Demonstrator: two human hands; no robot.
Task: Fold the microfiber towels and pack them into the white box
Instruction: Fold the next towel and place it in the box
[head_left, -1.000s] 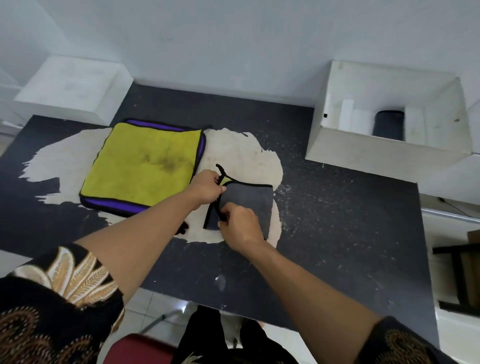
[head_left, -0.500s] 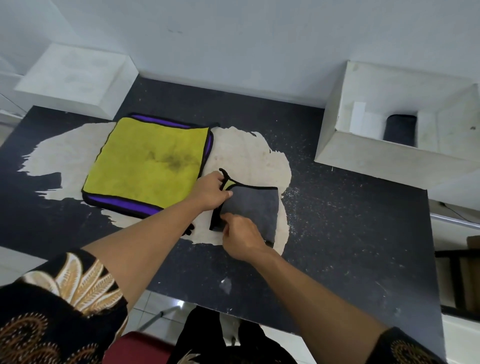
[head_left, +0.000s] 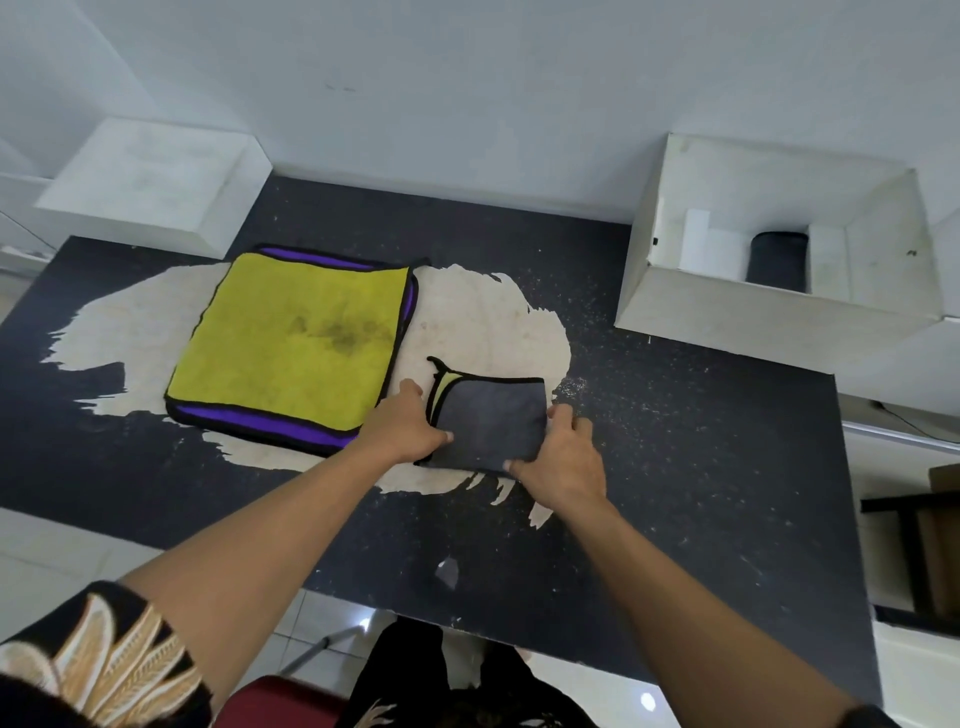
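Note:
A small folded grey towel (head_left: 491, 418) with a black hem and a yellow-green inner side lies in the middle of the black table (head_left: 701, 467). My left hand (head_left: 408, 423) grips its left edge, thumb on top. My right hand (head_left: 563, 457) grips its right near corner, fingers curled over the edge. A stack of flat towels (head_left: 296, 348), yellow on top with purple below, lies to the left. The open white box (head_left: 769, 312) stands at the back right with a rolled dark towel (head_left: 777, 262) inside.
A closed white box (head_left: 150, 182) sits at the back left corner by the wall. The table top has a large worn pale patch (head_left: 483, 322). A dark chair frame (head_left: 914, 551) stands off the table's right side.
My right hand has shifted from the grey towel's left near corner to its right near corner. My left hand slid down the left edge. The towel now lies flatter.

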